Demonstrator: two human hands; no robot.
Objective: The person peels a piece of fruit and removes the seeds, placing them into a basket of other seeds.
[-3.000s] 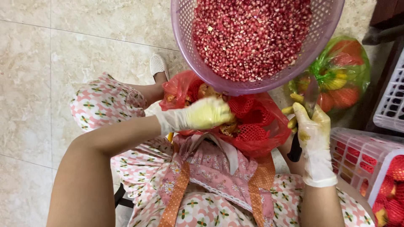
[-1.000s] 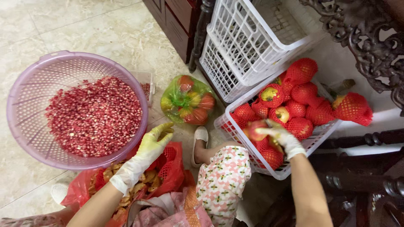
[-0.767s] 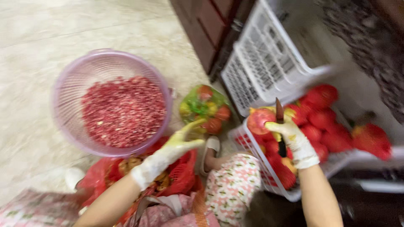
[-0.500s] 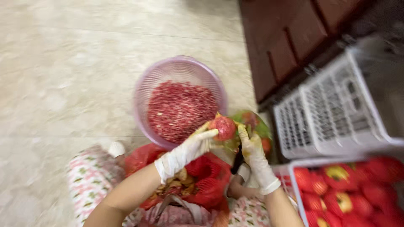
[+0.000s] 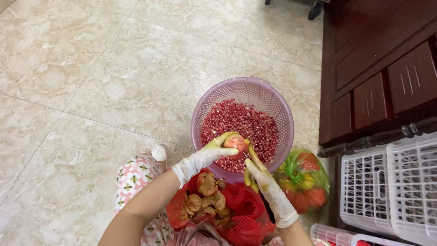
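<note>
Pale marble floor tiles fill the left and upper parts of the frame, and a dark wooden cabinet takes the upper right, with white plastic crates stacked below it at the lower right. Just right of centre sits a round lilac colander basket, its bottom already covered by a good layer of red pomegranate seeds. Below it, at the bottom centre, a red bag holds a heap of emptied brownish rinds, so several fruits look finished. To the right of the basket lies a green mesh bag of whole red and yellow fruit, seemingly not yet opened. Over the basket's near rim, the left hand, in a stained white glove, is curled around a small pomegranate. The gloved right hand is closed on a knife, its tip at the fruit; judging by this, the fruit is only just being cut.
</note>
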